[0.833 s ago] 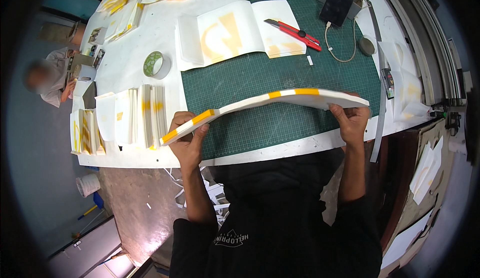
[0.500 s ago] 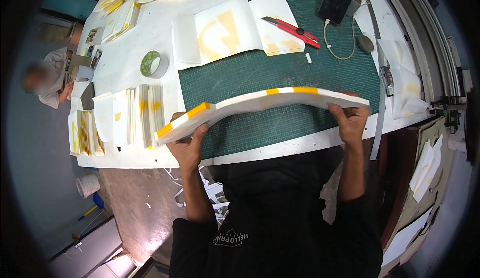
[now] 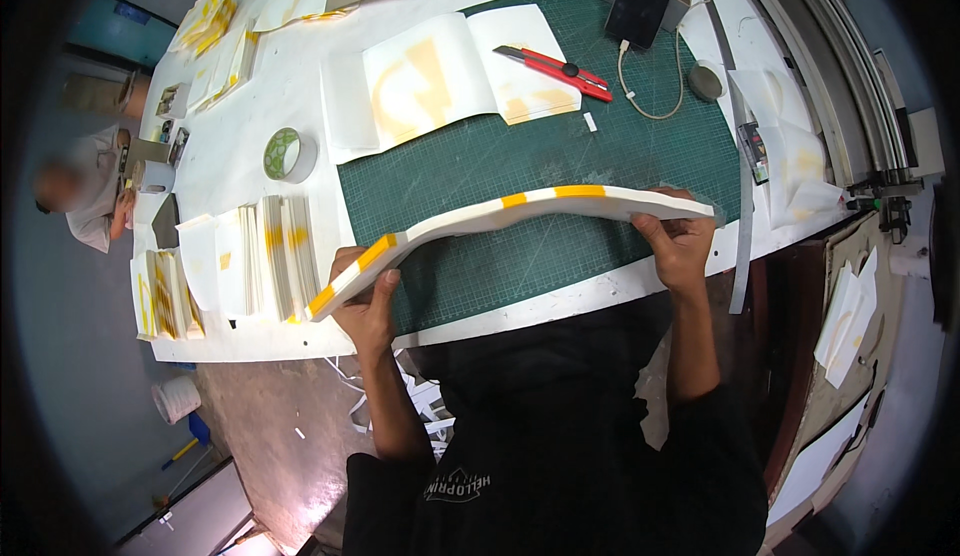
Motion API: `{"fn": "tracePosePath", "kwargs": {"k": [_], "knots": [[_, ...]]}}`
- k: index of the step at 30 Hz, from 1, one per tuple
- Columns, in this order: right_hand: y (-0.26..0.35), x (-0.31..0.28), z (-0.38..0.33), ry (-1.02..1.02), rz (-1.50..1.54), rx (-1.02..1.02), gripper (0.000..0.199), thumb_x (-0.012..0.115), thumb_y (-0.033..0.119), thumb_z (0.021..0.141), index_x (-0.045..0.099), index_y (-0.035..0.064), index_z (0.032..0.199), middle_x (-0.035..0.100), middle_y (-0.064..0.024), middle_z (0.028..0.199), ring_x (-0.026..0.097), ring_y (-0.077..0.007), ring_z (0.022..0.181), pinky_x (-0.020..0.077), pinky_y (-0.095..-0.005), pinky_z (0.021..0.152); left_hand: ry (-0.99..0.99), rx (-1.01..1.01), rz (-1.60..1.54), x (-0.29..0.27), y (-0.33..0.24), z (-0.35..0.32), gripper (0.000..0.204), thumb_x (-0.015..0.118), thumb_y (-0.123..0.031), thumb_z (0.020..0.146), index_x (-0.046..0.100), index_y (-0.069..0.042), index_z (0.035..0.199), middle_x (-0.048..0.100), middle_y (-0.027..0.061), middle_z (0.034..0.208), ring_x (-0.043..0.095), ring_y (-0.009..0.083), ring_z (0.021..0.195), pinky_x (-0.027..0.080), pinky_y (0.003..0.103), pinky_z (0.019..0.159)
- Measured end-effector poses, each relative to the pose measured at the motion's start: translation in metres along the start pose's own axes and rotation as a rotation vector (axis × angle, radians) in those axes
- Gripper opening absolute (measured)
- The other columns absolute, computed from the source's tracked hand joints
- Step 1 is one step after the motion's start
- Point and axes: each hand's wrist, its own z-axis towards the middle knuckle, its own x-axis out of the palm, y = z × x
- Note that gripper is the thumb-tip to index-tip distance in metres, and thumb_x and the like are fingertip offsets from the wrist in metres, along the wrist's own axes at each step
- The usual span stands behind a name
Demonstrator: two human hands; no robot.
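Note:
A long stack of white paper sheets with yellow patches along its edge [image 3: 470, 216] arches between my two hands, held over the green cutting mat [image 3: 440, 286]. My left hand [image 3: 368, 306] grips its left end, thumb on the near side and fingers mostly hidden behind. At the other end my right hand [image 3: 680, 246] pinches it the same way. Beyond the stack, a red utility knife [image 3: 555, 71] lies across an unfolded white sheet with pale yellow print [image 3: 425, 81]. A small white paper scrap [image 3: 590, 123] rests on the mat nearby.
Left of the mat stand folded paper bundles [image 3: 272, 256] and a roll of tape [image 3: 289, 155]. A black phone [image 3: 641, 4] with a cable leans at the back right. A metal ruler [image 3: 743, 246] lies along the right side. Another person [image 3: 95, 186] is at the far left.
The view has shifted slightly, so the table sits a little differently. Both hands still hold the stack; its left end hangs a bit lower and the bend looks steeper there.

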Motion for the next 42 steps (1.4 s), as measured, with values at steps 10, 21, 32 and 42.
{"fn": "tracePosePath", "kwargs": {"k": [10, 21, 32, 42], "knots": [[0.000, -0.001, -0.004, 0.006, 0.019, 0.014, 0.023, 0.081, 0.005, 0.090, 0.072, -0.0042, 0.110, 0.076, -0.0154, 0.105, 0.071, -0.0195, 0.094, 0.0567, -0.0341, 0.085, 0.013, 0.015, 0.002, -0.002, -0.003, -0.002, 0.037, 0.088, -0.010, 0.084, 0.067, 0.002, 0.112, 0.066, 0.0083, 0.104, 0.062, 0.0180, 0.097, 0.050, 0.032, 0.092], [0.004, 0.002, -0.006, 0.018, -0.020, -0.037, 0.022, 0.082, 0.009, 0.091, 0.074, -0.0034, 0.106, 0.077, -0.0149, 0.103, 0.071, -0.0185, 0.092, 0.0564, -0.0330, 0.083, 0.009, 0.036, 0.000, -0.005, 0.002, -0.007, 0.034, 0.087, -0.008, 0.085, 0.066, 0.002, 0.110, 0.065, 0.0075, 0.102, 0.062, 0.0160, 0.094, 0.050, 0.029, 0.089], [0.052, 0.006, 0.004, 0.022, -0.051, 0.063, 0.030, 0.082, 0.009, 0.090, 0.073, -0.0051, 0.115, 0.078, -0.0153, 0.103, 0.073, -0.0187, 0.089, 0.0581, -0.0313, 0.081, 0.003, -0.123, 0.138, -0.015, -0.041, 0.000, 0.051, 0.086, -0.004, 0.079, 0.064, 0.009, 0.124, 0.070, 0.0181, 0.117, 0.070, 0.0259, 0.105, 0.055, 0.039, 0.098], [0.005, 0.007, 0.050, 0.134, -0.237, 0.577, 0.040, 0.086, 0.009, 0.081, 0.072, -0.0107, 0.112, 0.078, -0.0179, 0.094, 0.075, -0.0194, 0.072, 0.0595, -0.0311, 0.067, 0.229, -0.595, 0.107, 0.010, -0.001, 0.032, 0.048, 0.084, -0.003, 0.081, 0.065, 0.010, 0.124, 0.074, 0.0194, 0.112, 0.074, 0.0259, 0.093, 0.059, 0.036, 0.085]]}}
